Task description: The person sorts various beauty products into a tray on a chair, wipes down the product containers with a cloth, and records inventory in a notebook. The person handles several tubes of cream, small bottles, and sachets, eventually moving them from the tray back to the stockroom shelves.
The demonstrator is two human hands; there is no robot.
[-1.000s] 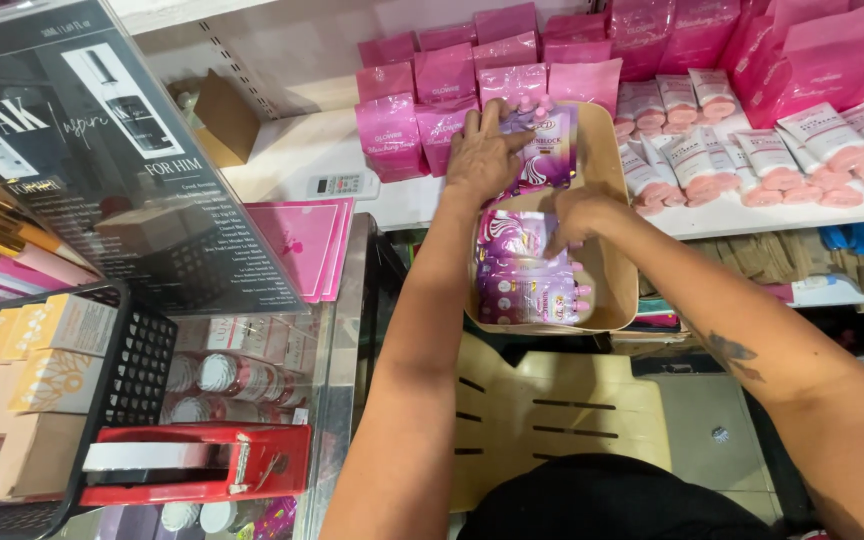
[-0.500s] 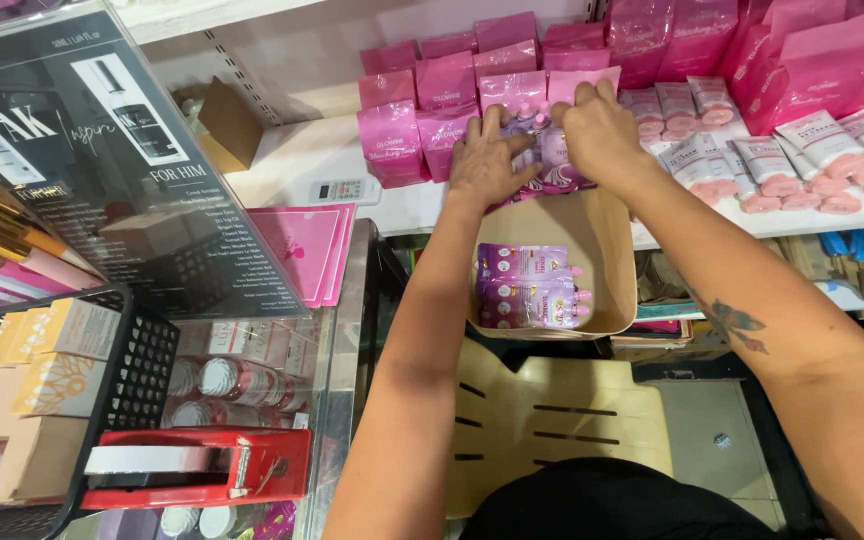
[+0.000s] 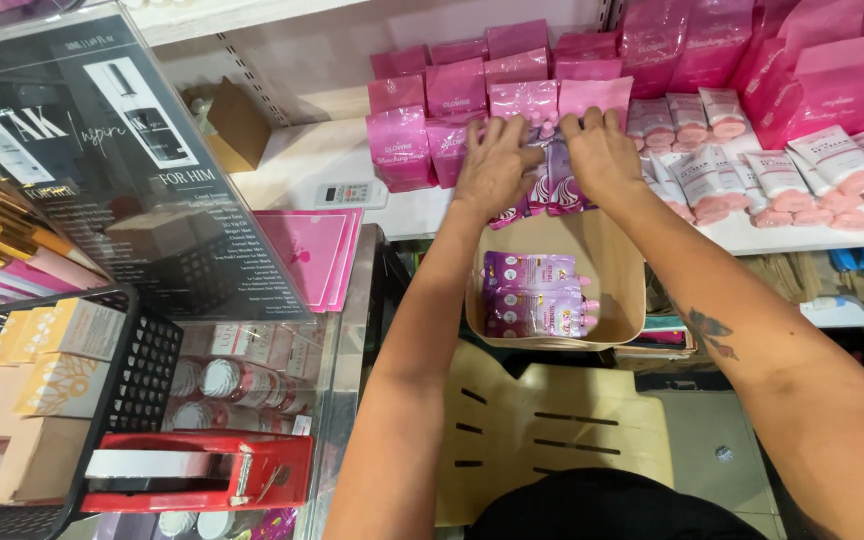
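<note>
Purple pouches (image 3: 549, 185), glossy and spouted, pressed upright between both hands at the front edge of the white shelf (image 3: 312, 160). Left hand (image 3: 497, 160) laid over the bundle's left side, fingers curled across its top. Right hand (image 3: 602, 150) closed over the right side in the same way, knuckles up, thumbs hidden behind the packs. Clasped from both sides, then, and tight against the pink pouches (image 3: 422, 140) standing just beyond the fingertips.

Judged by the lie of things: partly done. One bundle up at shelf level under the palms; a second lot of the same purple packs (image 3: 537, 295) lying flat below the wrists, in the near end of the tan cardboard box (image 3: 617, 270). Far end of that box bare, right under the forearms. Hard to count the packs in either lot, since overlapped and partly covered, so perhaps about half out and half left.

Right of the right hand: rows of white tubes with pink caps (image 3: 752, 170), close by. Left of the left hand: a small white remote-like device (image 3: 350, 193) on the same shelf. Well back towards the left elbow: a red tape dispenser (image 3: 192, 470) and a black basket (image 3: 142, 370) of small cartons. Beneath both arms: a beige slatted chair seat (image 3: 552, 430).
</note>
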